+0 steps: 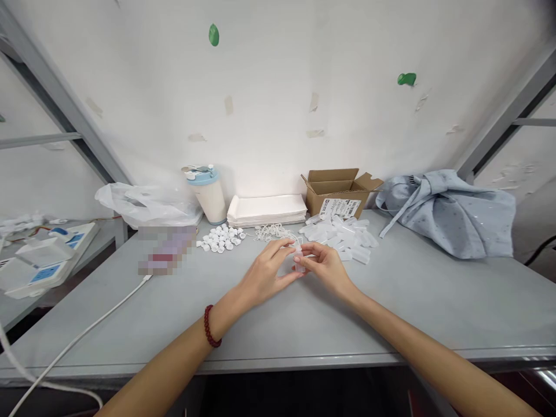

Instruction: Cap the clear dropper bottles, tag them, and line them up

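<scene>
Above the middle of the desk, my left hand (267,271) and my right hand (326,265) meet around a small translucent plastic tube (299,263). My right thumb and fingers pinch it from the right. The left fingers close on it near its top, with the thumb by its lower end. White cord shows at the tube's upper end; whether it is attached I cannot tell. Just beyond lie a heap of white cords (271,232), a pile of similar translucent tubes (347,234) and a cluster of small white caps (221,238).
Along the wall stand a tumbler (208,197), a stack of white sheets or bags (267,211) and an open cardboard box (334,194). A plastic bag (147,204) and a blurred-out object with a cable (108,321) lie left, grey-blue cloth (460,214) right.
</scene>
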Tool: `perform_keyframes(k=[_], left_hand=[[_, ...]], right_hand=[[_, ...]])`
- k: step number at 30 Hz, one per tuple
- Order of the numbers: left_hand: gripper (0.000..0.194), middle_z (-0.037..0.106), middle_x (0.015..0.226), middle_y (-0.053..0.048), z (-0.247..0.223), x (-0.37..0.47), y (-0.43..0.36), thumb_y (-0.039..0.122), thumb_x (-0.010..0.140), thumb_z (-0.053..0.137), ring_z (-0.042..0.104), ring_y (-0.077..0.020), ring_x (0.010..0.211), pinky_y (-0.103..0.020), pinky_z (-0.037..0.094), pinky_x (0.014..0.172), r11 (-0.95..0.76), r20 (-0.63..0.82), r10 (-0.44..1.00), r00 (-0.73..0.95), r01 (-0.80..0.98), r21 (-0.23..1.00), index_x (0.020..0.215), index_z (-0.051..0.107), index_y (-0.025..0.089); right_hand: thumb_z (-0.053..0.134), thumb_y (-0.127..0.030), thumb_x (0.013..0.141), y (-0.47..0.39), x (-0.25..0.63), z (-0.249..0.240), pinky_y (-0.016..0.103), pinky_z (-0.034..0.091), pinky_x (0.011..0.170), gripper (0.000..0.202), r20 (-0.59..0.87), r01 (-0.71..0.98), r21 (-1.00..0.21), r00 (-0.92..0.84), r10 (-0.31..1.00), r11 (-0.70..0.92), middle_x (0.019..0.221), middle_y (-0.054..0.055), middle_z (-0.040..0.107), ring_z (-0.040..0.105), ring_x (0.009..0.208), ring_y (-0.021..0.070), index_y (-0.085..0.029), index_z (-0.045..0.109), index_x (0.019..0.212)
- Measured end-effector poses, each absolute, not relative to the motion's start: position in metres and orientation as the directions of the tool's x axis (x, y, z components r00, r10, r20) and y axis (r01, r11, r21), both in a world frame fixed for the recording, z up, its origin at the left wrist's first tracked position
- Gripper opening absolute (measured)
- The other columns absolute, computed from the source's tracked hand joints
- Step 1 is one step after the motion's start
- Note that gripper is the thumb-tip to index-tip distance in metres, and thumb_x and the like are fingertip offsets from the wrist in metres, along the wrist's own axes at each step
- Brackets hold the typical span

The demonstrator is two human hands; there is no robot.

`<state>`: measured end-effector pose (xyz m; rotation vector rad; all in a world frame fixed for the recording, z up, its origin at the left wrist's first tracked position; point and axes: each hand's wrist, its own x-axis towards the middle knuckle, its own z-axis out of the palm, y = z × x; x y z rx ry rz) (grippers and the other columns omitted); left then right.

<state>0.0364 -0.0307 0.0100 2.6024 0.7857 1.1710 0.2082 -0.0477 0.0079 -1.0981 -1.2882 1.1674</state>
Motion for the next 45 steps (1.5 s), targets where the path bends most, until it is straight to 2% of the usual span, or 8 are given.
perform_keyframes(k=[10, 14, 19, 24, 27, 35, 45], left_hand=[[0.041, 0.059, 0.119, -0.013, 0.011, 0.038, -0.033, 0.032, 0.081, 0.063, 0.055, -0.0244, 0.113, -0.042, 0.047, 0.096, -0.835, 0.604, 0.55, 0.578, 0.346, 0.429, 0.119, 0.052, 0.019], [0.04, 0.061, 0.116, -0.013, 0.016, 0.036, -0.035, 0.03, 0.08, 0.064, 0.057, -0.0233, 0.109, -0.039, 0.049, 0.093, -0.842, 0.602, 0.539, 0.589, 0.352, 0.409, 0.117, 0.054, 0.018], [0.044, 0.061, 0.119, -0.012, 0.023, 0.003, -0.043, 0.031, 0.079, 0.065, 0.057, -0.0238, 0.109, -0.039, 0.049, 0.092, -0.788, 0.496, 0.614, 0.614, 0.444, 0.426, 0.12, 0.056, 0.019], [0.045, 0.064, 0.116, -0.011, 0.02, -0.061, -0.044, 0.036, 0.073, 0.07, 0.057, -0.0268, 0.109, -0.045, 0.046, 0.096, -0.618, 0.364, 0.786, 0.5, 0.612, 0.493, 0.114, 0.063, 0.02], [0.044, 0.065, 0.114, -0.01, 0.017, -0.093, -0.042, 0.039, 0.071, 0.071, 0.056, -0.0272, 0.11, -0.046, 0.045, 0.097, -0.548, 0.286, 0.835, 0.471, 0.652, 0.525, 0.112, 0.065, 0.022], [0.045, 0.063, 0.118, -0.007, 0.026, -0.121, -0.043, 0.041, 0.071, 0.07, 0.054, -0.0269, 0.114, -0.046, 0.042, 0.101, -0.449, 0.132, 0.878, 0.46, 0.695, 0.562, 0.114, 0.064, 0.027], [0.047, 0.057, 0.126, -0.008, 0.026, -0.131, -0.039, 0.043, 0.074, 0.067, 0.051, -0.0277, 0.118, -0.046, 0.04, 0.101, -0.429, 0.076, 0.879, 0.471, 0.709, 0.56, 0.117, 0.06, 0.026]], right_hand=[[0.076, -0.043, 0.06, -0.049, 0.207, 0.012, 0.028, 0.053, 0.051, 0.036, 0.077, 0.028, -0.997, -0.04, 0.996, 0.078, 0.071, 0.003, 0.064, 0.061, 0.059, 0.0152, -0.015, 0.063, 0.079], [0.074, -0.046, 0.063, -0.05, 0.208, 0.012, 0.031, 0.055, 0.057, 0.038, 0.083, 0.045, -0.995, -0.13, 0.988, 0.089, 0.073, 0.003, 0.065, 0.063, 0.065, 0.0168, -0.014, 0.065, 0.083], [0.063, -0.047, 0.075, -0.053, 0.211, 0.013, 0.034, 0.055, 0.064, 0.037, 0.088, 0.134, -0.984, -0.222, 0.971, 0.12, 0.083, 0.007, 0.069, 0.067, 0.075, 0.0202, -0.015, 0.065, 0.093], [0.056, -0.051, 0.08, -0.051, 0.215, 0.012, 0.033, 0.055, 0.064, 0.037, 0.104, 0.186, -0.973, -0.185, 0.977, 0.139, 0.078, 0.007, 0.069, 0.068, 0.074, 0.021, -0.015, 0.063, 0.085], [0.055, -0.052, 0.081, -0.049, 0.216, 0.009, 0.033, 0.054, 0.063, 0.037, 0.099, 0.192, -0.972, -0.176, 0.979, 0.133, 0.075, 0.006, 0.068, 0.068, 0.072, 0.0208, -0.016, 0.062, 0.084], [0.054, -0.05, 0.082, -0.049, 0.216, 0.01, 0.031, 0.052, 0.061, 0.034, 0.078, 0.226, -0.968, -0.164, 0.983, 0.114, 0.074, 0.004, 0.065, 0.067, 0.068, 0.0192, -0.017, 0.061, 0.079], [0.053, -0.049, 0.082, -0.05, 0.218, 0.011, 0.029, 0.05, 0.058, 0.034, 0.084, 0.237, -0.964, -0.147, 0.986, 0.118, 0.072, 0.004, 0.064, 0.065, 0.063, 0.0177, -0.016, 0.061, 0.077]])
